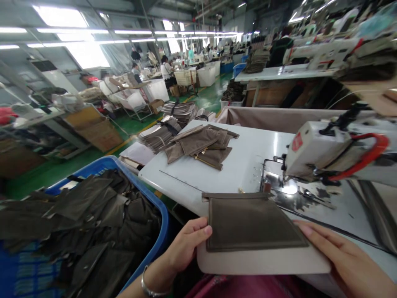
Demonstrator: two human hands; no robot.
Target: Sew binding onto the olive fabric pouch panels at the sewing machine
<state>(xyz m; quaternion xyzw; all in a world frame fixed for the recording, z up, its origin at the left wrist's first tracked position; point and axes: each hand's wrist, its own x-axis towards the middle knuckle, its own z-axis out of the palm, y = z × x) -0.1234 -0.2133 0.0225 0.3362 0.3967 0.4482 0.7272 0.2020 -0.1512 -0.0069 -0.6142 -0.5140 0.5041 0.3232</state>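
Note:
A dark brown fabric pocket panel point(251, 223) with a pale backing along its near edge lies between my hands at the front of the white sewing table point(242, 157). My left hand point(190, 240) pinches its left edge, thumb on top. At its right edge, my right hand point(335, 248) grips it with the fingers along the side; the thumb is partly hidden. Just beyond the panel, to the right, stands the sewing machine head point(307, 149), its lamp shining on the metal needle plate point(276, 176).
Several brown pouches with zips point(201, 145) lie heaped on the table's far left. A blue basket point(164, 219) full of dark fabric pieces stands to my left. Bundled stacks point(180, 109) sit behind the table. People work at other machines farther off.

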